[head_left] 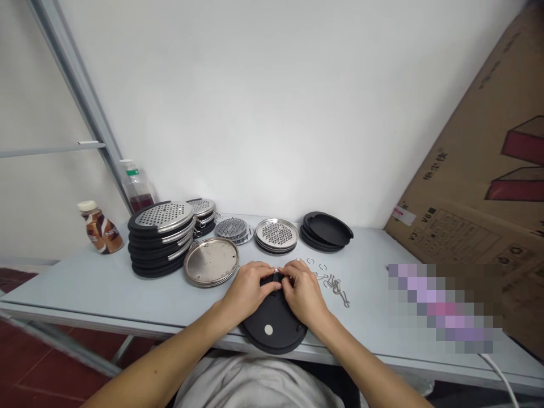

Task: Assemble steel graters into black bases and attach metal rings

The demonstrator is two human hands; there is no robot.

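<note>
A black round grater base (274, 326) with a pale round spot lies at the table's front edge, its near side reaching slightly past it. My left hand (251, 284) is closed on the far left part of its rim, thumb on top. Beside it, my right hand (302, 286) grips the far right part, fingertips pinched inward. A small shiny metal piece (276, 271) shows between both sets of fingertips at the rim; the fingers partly cover it. Just right of my right hand lie loose metal wire clips (336, 285) and small rings (323, 267).
Left stand stacked black-rimmed graters (164, 243) and round metal plates (211, 262). Farther back are spiky grater discs (232, 228), perforated metal discs (277, 233) and black trays (327, 231). Two bottles (102, 229) stand far left; a large cardboard box (476, 209) leans at right.
</note>
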